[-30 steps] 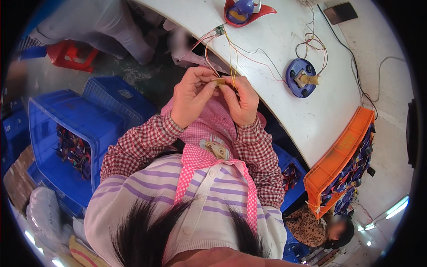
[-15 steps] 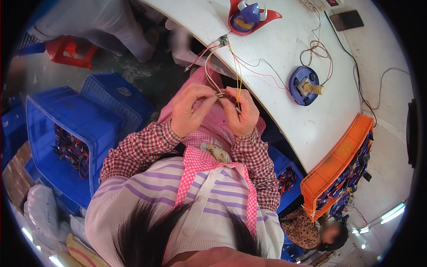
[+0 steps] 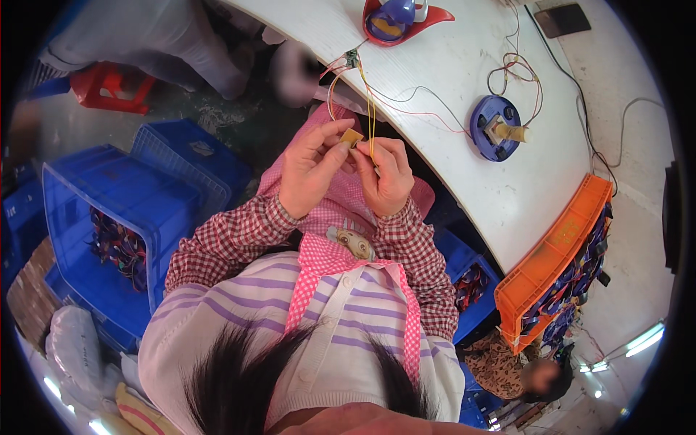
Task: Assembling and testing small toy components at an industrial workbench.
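Note:
My left hand (image 3: 312, 168) pinches a small flat yellowish square piece (image 3: 352, 137) between thumb and fingers, above my lap. Right beside it, the fingers of my right hand (image 3: 388, 177) are closed on yellow wires (image 3: 371, 109); their lower ends are hidden in the grip. These wires run up to a small green circuit board (image 3: 352, 59) at the white table's edge. Red and white wires (image 3: 332, 94) also hang from the board toward my left hand. A thin red and a black wire link it to a round purple base (image 3: 495, 129) with a yellowish cylinder on it.
On the white table (image 3: 464, 65) lies a red and purple horned toy part (image 3: 397, 25). A dark phone-like slab (image 3: 562, 20) is at the far right. An orange crate (image 3: 554, 257) of wired parts stands right; blue crates (image 3: 109, 181) stand left. Another person (image 3: 500, 370) is lower right.
The yellowish square piece has been turned so its flat face now shows. My hands have shifted slightly upward, and the circuit board sits a little farther left in view.

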A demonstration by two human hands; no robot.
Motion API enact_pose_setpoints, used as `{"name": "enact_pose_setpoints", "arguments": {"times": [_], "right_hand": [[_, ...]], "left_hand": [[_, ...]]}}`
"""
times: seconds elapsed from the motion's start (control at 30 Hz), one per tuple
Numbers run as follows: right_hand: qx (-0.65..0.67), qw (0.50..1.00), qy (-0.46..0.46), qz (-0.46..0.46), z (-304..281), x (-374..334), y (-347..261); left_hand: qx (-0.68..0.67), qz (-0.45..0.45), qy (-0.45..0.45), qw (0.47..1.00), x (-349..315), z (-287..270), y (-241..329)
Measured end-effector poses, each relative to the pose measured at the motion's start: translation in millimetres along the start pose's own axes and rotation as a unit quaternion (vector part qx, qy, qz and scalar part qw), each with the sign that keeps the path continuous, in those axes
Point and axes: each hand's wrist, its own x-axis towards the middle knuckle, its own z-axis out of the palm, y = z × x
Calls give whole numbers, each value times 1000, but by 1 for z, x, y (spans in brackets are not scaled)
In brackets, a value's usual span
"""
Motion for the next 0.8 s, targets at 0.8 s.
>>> {"name": "enact_pose_setpoints", "arguments": {"times": [0.8], "right_hand": [[76, 987, -37, 139, -4, 6, -2]], "left_hand": [[40, 24, -5, 999, 2, 3, -4]]}}
